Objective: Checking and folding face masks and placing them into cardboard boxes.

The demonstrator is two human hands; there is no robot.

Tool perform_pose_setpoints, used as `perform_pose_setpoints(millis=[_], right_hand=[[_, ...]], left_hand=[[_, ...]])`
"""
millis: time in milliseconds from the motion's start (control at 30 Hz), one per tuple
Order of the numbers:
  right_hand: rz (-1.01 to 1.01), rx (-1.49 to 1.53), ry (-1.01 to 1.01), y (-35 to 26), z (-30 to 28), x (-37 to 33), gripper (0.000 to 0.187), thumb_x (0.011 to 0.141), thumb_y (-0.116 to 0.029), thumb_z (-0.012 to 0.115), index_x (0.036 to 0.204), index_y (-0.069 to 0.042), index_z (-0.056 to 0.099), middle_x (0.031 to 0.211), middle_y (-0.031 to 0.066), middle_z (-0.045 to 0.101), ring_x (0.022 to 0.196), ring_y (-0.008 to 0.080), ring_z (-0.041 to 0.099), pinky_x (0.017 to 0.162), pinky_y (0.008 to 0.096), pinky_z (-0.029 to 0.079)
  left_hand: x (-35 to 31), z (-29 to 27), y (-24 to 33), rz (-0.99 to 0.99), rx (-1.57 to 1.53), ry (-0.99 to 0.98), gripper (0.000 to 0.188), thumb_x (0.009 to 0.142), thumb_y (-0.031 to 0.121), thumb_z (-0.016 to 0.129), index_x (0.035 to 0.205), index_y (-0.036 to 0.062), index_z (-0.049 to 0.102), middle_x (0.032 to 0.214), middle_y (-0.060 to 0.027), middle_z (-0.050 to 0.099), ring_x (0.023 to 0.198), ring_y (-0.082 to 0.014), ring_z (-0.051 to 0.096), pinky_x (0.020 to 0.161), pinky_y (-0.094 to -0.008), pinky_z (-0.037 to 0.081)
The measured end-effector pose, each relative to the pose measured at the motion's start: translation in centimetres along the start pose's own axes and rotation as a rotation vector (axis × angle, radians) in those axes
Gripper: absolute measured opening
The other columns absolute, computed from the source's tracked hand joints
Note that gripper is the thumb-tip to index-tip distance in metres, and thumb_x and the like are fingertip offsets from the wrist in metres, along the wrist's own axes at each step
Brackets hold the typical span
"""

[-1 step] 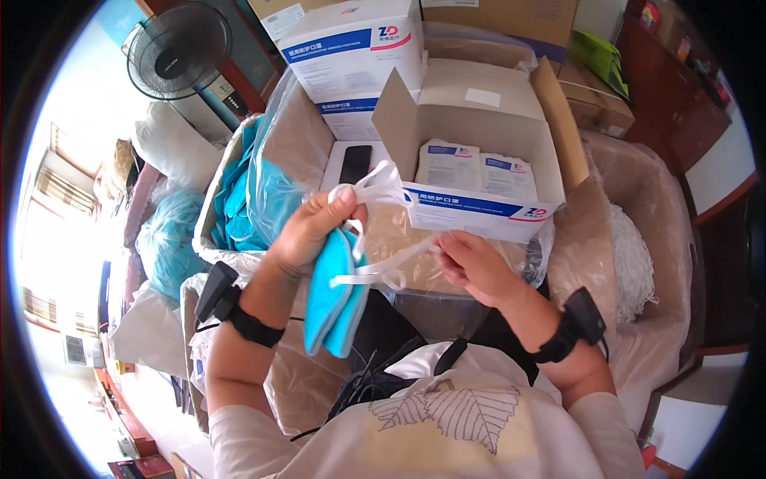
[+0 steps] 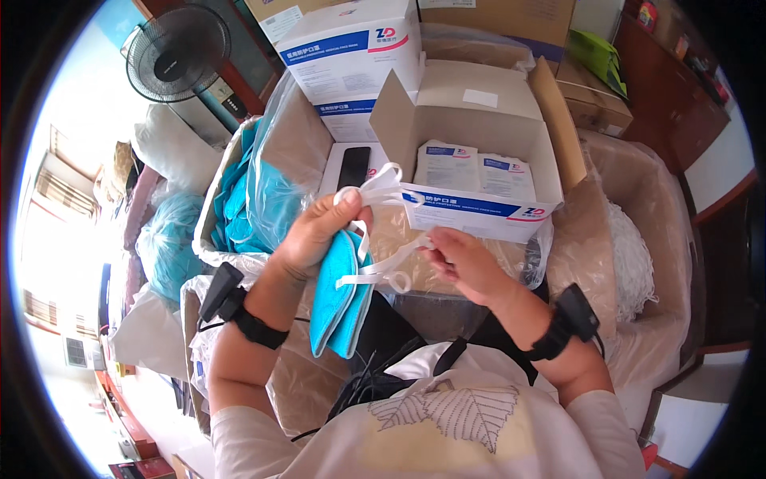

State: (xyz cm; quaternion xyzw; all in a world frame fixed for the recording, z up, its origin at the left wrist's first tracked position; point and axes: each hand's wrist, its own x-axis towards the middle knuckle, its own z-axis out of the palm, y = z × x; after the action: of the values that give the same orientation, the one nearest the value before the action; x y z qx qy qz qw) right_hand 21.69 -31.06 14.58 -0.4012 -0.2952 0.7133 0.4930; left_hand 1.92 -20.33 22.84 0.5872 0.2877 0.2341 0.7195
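My left hand (image 2: 319,227) is closed round the top of turquoise face masks (image 2: 341,299) with grey edging, which hang folded together below it. White elastic straps (image 2: 387,185) loop out above its thumb. Level with it on the right, my right hand (image 2: 463,263) pinches the end of another white strap (image 2: 379,275) that stretches across from the masks. Just beyond both hands stands an open white carton (image 2: 479,209) with flaps up, and several white printed packets (image 2: 447,168) lie inside it.
A black phone (image 2: 355,166) lies on a white box beside the carton. Closed white cartons (image 2: 343,60) are stacked behind. On the left a plastic-lined box holds loose turquoise masks (image 2: 231,203); on the right a lined box holds a white strap bundle (image 2: 630,263). A fan (image 2: 177,54) stands far left.
The masks and my left hand have shifted slightly to the right. My right hand has moved a little left and up, still pinching the strap.
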Motion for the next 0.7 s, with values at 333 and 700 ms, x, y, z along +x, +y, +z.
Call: perform_pose_setpoints(millis=[333, 700], right_hand=[[0.243, 0.470, -0.536, 3.0, 1.8, -0.7, 0.037, 0.096, -0.034, 0.036, 0.108, -0.003, 0.051, 0.081, 0.0069, 0.055, 0.057, 0.0056, 0.039, 0.044, 0.0158, 0.031], [0.181, 0.369, -0.396, 1.8, 2.5, 0.8, 0.031, 0.094, -0.029, 0.044, 0.106, -0.002, 0.052, 0.083, 0.0018, 0.051, 0.059, 0.0043, 0.037, 0.048, 0.0152, 0.031]], left_hand=[[1.2, -1.0, -1.7, -0.048, -0.248, 0.149, 0.041, 0.092, 0.042, 0.041, 0.074, 0.0080, 0.053, 0.054, 0.0018, 0.042, 0.045, -0.0075, 0.038, 0.043, -0.0207, 0.030], [-0.1, -1.1, -1.7, -0.017, -0.118, 0.186, 0.044, 0.093, 0.044, 0.038, 0.075, 0.0070, 0.052, 0.055, 0.0017, 0.044, 0.046, -0.0069, 0.038, 0.044, -0.0208, 0.031]])
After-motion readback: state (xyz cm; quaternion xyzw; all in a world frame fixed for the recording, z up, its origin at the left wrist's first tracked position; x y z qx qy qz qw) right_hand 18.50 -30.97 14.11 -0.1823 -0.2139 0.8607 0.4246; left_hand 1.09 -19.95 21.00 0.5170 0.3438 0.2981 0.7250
